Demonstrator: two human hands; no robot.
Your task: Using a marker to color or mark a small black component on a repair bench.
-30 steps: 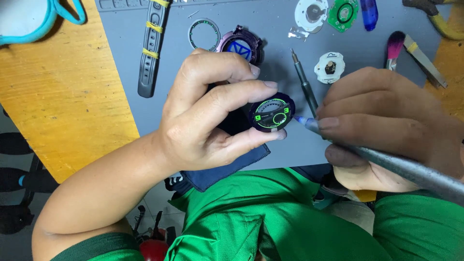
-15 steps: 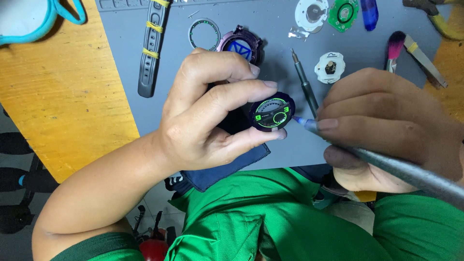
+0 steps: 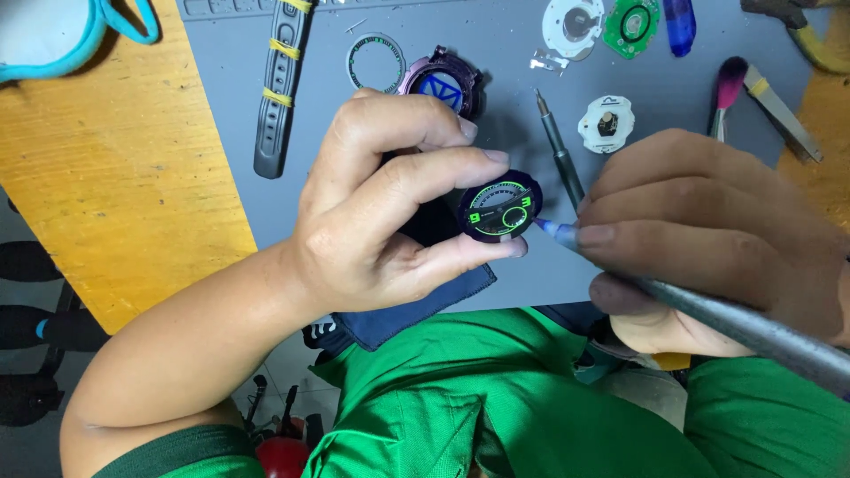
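Your left hand [image 3: 381,212] pinched the round dial [image 3: 500,211] by its edge between thumb and fingers, holding it above the grey mat [image 3: 354,195]. Your right hand [image 3: 708,239] gripped a pen tool [image 3: 708,310] — its blue tip touched the dial's right rim. A screwdriver [image 3: 558,150] lay just behind.

The long grey metal tool [image 3: 753,327] runs off the right edge; the yellow-handled pliers [image 3: 810,31] are cut off at the top corner.
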